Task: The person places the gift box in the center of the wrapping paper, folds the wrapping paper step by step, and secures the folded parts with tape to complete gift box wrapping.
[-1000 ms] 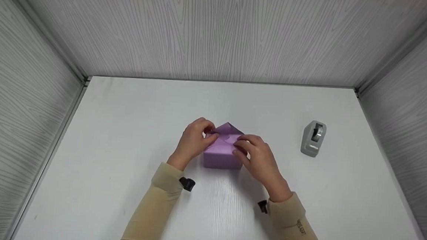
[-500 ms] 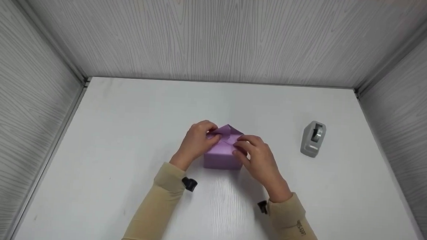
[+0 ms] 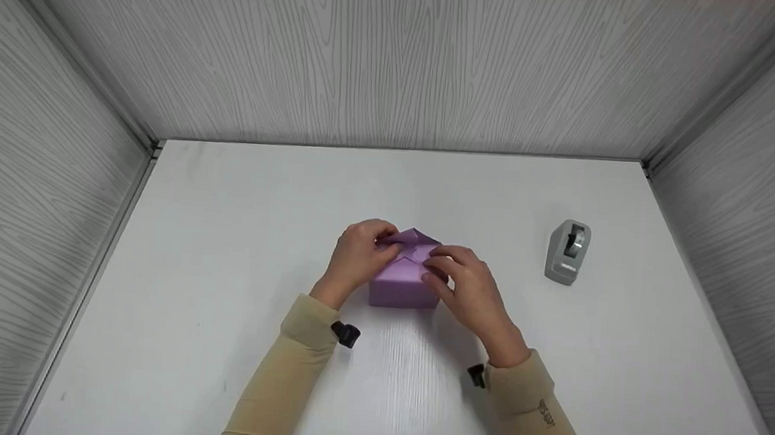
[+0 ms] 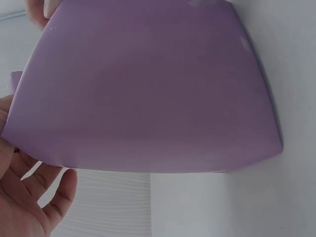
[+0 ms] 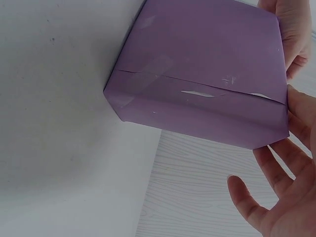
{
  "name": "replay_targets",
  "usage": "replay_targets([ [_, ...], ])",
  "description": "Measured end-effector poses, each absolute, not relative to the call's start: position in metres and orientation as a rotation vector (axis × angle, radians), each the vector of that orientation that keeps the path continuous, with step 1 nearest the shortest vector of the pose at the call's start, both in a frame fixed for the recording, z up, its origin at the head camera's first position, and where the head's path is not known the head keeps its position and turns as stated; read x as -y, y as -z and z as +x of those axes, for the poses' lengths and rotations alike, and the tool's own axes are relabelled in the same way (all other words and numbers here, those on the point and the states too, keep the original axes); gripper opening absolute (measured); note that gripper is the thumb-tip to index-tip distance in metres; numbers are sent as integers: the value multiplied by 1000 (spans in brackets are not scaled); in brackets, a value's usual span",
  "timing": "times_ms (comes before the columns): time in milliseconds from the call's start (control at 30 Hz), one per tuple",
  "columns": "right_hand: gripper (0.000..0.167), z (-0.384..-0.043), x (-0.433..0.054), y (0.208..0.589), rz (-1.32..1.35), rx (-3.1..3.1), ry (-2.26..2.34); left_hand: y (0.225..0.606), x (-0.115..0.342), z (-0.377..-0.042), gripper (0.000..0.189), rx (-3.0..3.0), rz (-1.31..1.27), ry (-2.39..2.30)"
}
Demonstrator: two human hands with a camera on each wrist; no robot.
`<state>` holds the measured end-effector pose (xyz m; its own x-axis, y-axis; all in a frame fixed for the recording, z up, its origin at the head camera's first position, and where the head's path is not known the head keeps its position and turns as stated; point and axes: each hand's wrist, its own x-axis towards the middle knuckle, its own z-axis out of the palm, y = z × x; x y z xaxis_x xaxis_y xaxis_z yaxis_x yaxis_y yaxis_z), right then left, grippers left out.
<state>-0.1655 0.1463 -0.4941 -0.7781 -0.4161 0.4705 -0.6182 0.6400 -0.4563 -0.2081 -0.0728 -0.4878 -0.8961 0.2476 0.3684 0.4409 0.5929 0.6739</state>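
A box wrapped in purple paper (image 3: 403,294) stands on the white table, with a pointed paper flap (image 3: 414,236) raised at the far side of its top. My left hand (image 3: 360,251) pinches the flap's left side between thumb and fingers. Over the box's right top edge, my right hand (image 3: 467,284) holds the wrapping with bent fingertips. Seen from the right wrist, the box's side (image 5: 207,54) carries a paper seam with small white gaps and strips of clear tape. The left wrist view has a smooth purple side (image 4: 148,89), with left-hand fingers (image 4: 63,192) at its upper edge.
A grey tape dispenser (image 3: 568,252) with a roll in it stands to the right on the white table (image 3: 238,235). Grey wood-grain panels (image 3: 397,63) enclose the table at the back and both sides.
My left hand has shifted slightly to the right, and the flap's peak has come down a little toward the box top. My right hand has stayed nearly still.
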Motion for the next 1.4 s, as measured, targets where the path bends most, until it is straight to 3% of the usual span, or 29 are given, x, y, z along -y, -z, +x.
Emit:
replay_targets([
  [1400, 21, -160, -142, 496, 772, 2497, -792, 486, 66, -206, 10, 2470, -518, 1020],
])
